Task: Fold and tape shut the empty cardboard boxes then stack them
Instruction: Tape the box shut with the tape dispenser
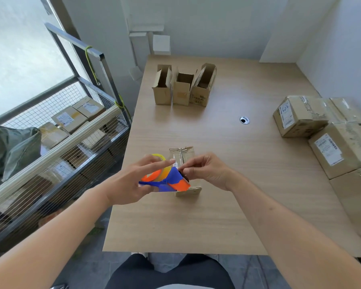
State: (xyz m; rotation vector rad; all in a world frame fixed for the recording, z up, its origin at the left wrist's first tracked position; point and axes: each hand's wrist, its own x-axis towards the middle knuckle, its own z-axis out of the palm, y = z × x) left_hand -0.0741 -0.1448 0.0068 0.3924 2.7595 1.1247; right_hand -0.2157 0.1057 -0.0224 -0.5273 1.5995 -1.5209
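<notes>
In the head view, a small cardboard box (184, 161) stands on the wooden table (217, 215), its top flaps folded together, well nearer the person than the cable hole (244, 120) in the tabletop. The left hand (131, 180) grips a blue and orange tape dispenser (168, 181) with a yellowish roll, held just left of the box and overlapping its near end; the upper fingers are stretched out toward the box top. The right hand (206, 171) is pinched at the dispenser's front edge over the box, thumb and forefinger closed together; whether tape lies between them is too small to tell. Beyond the cable hole and to its left, three open boxes (182, 88) stand side by side, flaps up. To the right of the hole, taped boxes with labels (329, 138) are stacked along the table's edge. Far left of the hole, off the table, a wire cage cart (71, 142) holds more parcels
</notes>
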